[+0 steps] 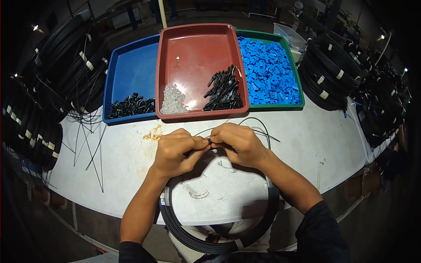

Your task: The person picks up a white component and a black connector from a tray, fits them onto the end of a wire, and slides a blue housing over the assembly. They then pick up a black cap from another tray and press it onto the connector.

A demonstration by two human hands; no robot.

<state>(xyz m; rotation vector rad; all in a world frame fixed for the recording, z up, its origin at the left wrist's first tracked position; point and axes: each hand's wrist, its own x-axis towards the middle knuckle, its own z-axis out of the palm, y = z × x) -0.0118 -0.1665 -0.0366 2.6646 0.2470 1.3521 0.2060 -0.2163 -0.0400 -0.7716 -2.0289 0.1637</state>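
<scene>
Hands pinching a thin black cable end, near edge of table.
Left hand [175,151] and right hand [239,143] fingertips closed together on black cable coil [219,243], looped over near edge. Red tray [199,46], blue tray [129,70], green tray [272,103] along far edge; cable bundles [326,74] at both sides.

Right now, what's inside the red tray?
The red tray holds a pile of small clear plastic parts at its front left and a pile of black clips at front right. Whatever lies beneath each pile is covered.

Bare forearms and hands; short dark sleeves at the upper arms.
</scene>
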